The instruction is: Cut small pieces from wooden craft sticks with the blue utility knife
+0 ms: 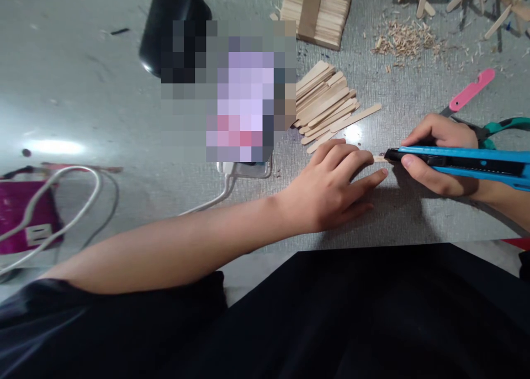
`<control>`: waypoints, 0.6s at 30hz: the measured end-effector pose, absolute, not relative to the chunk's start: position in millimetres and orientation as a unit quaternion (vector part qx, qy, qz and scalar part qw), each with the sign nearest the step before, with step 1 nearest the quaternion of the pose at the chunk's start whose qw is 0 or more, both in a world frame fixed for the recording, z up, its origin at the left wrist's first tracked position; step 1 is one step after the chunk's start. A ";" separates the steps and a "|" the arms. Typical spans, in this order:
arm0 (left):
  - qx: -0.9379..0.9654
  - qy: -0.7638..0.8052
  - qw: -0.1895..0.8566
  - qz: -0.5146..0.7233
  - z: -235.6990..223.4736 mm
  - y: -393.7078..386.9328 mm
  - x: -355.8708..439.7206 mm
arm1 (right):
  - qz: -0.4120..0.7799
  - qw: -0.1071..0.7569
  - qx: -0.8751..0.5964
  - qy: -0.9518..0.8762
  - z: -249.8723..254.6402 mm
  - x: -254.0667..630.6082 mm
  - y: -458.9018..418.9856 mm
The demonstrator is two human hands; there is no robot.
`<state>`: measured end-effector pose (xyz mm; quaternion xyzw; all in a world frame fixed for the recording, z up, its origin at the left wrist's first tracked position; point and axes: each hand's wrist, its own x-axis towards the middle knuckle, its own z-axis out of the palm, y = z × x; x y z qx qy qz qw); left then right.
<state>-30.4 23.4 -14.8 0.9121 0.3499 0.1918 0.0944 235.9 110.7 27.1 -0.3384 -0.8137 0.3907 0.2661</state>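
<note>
My left hand (337, 183) presses a wooden craft stick (379, 159) down on the table, its fingers bent over it. Only the stick's right end shows; the rest is hidden under the fingers. In my right hand (444, 131) is a blue and black utility knife (480, 162), lying nearly level with its tip at the exposed stick end. The blade itself is too small to make out. Just beyond my left hand, a loose pile of craft sticks (327, 103) is spread out.
Behind the pile sits a banded bundle of sticks (317, 9). Wood shavings (408, 39) lie at the upper right, near a pink-handled tool (472, 90) and green-handled pliers (507, 125). A blurred phone (244, 103) with a white cable, a black case (174, 25) and a purple pouch (31, 216) are leftward.
</note>
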 end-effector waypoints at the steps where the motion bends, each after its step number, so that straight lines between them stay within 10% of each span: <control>1: 0.912 0.350 0.094 0.191 -14.8 23.5 -30.6 | 0.391 0.267 -0.338 -0.814 27.3 235.8 110.7; 18: 0.913 0.351 0.088 0.186 -15.1 23.3 -30.8 | 0.396 0.258 -0.338 -0.814 26.6 236.5 110.9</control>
